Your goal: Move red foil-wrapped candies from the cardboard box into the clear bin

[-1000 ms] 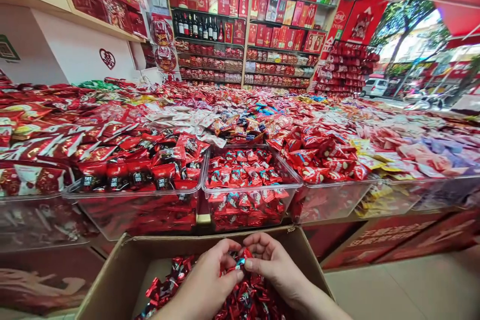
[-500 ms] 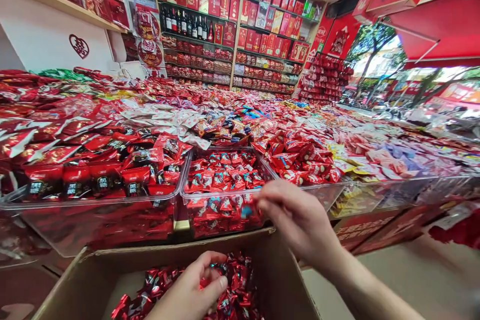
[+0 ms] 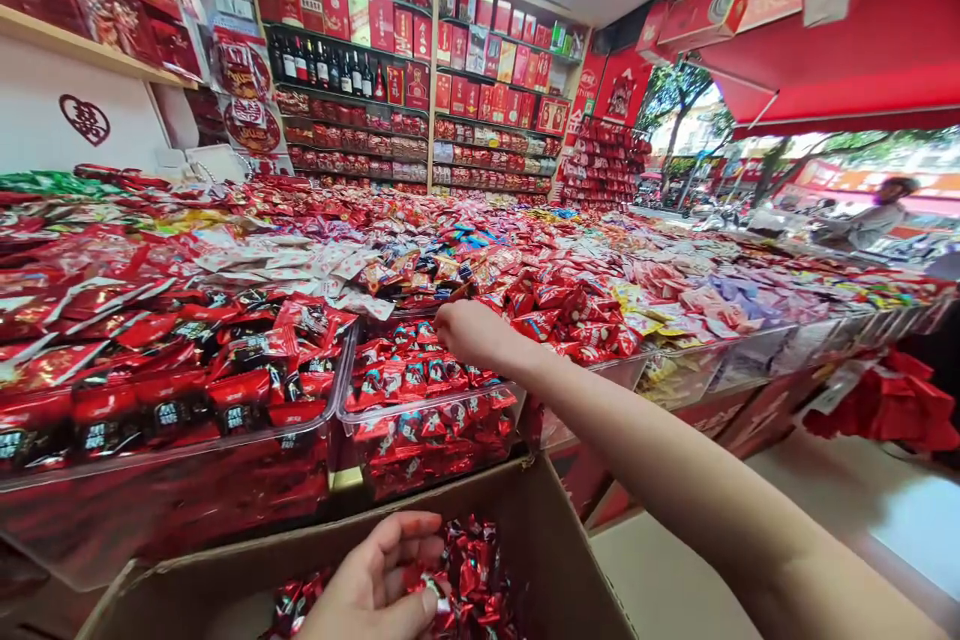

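Observation:
My left hand is inside a cardboard box, its fingers curled round a red-and-silver wrapped candy by the thumb. More shiny red wrapped candies lie loose in the box beneath and beside it. Above the box, my right hand reaches over a clear plastic bin, at its right back part. That bin holds red candies with blue-green prints. The right fingers look closed and point down; their tips and whatever they hold are hidden.
Left of the bin stands another clear bin with black-and-red packets. Larger red packets are heaped to the right. Candy piles stretch back toward shelves of bottles and boxes. A person is outside at the far right.
My right hand has moved from the bin's front right corner, where it held a small candy, forward and left over the candies. My left hand stays in the box. The view has shifted right.

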A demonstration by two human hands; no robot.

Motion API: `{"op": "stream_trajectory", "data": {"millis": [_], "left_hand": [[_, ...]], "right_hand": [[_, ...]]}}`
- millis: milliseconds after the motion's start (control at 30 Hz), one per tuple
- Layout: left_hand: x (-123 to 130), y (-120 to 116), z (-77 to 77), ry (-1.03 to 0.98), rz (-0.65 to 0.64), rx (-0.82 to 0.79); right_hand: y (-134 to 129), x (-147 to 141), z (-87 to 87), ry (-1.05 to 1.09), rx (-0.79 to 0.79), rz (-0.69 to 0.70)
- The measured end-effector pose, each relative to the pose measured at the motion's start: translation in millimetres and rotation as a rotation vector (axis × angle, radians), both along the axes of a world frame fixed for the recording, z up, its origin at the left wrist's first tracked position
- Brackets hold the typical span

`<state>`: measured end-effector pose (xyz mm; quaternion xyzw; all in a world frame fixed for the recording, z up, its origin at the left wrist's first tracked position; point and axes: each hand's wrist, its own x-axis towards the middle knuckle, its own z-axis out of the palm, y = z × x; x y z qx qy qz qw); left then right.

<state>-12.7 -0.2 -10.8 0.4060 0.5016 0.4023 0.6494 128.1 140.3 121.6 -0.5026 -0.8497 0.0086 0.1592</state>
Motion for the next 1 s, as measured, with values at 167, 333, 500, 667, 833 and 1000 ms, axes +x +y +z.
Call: {"op": "stream_trajectory", "data": {"millis": [167,333,500,667,833,1000], "left_hand": [[0.6,-0.3,29.9,-0.108,0.121,0.081],[-3.2,1.7,27.6,-0.069,0.131,0.047],[-2.0,3.3,20.2,-0.030,0.172,-0.044],[0.3,6.5,20.0,-0.038,0.090,-0.064],[4.9,4.1,19.3,-0.118,0.098,-0.112],[4.1,3.8,16.9,-0.097,0.095,-0.028]], "right_hand": [[-83.0,24.9,-17.4,0.564,-0.034,0.340],[-128.8,21.5,-90.0,0.842,-0.435,0.248],[-122.0,10.0,-132.5,1.388,-0.808,0.156],[-121.8,13.9,-136.7,1.499,-0.743,0.114],[-131.7,18.6,-137.1,1.053,-0.159,0.243],[-136.8,15.0,-140.5,1.039,-0.159,0.214]]}}
